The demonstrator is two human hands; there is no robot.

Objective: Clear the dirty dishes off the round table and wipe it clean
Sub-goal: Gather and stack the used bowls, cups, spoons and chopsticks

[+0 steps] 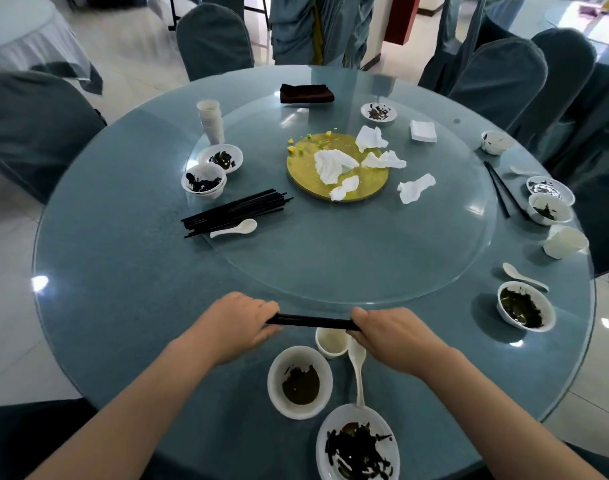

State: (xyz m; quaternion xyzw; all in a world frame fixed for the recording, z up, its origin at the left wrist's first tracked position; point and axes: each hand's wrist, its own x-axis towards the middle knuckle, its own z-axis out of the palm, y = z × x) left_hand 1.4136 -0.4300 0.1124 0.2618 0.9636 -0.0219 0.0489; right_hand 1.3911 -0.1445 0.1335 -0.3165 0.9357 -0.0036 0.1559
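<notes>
Head view: bowl (300, 382) with brownish, perhaps sauce, residue.

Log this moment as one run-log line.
phase: collecting chopsticks | left hand: grips chopsticks | right hand: grips other end | dishes: uncleared

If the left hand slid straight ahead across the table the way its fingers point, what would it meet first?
Probably the left hand, gripping the black chopsticks, meets the glass turntable's rim first; past that the glass looks bare. Depth is uncertain.
</notes>
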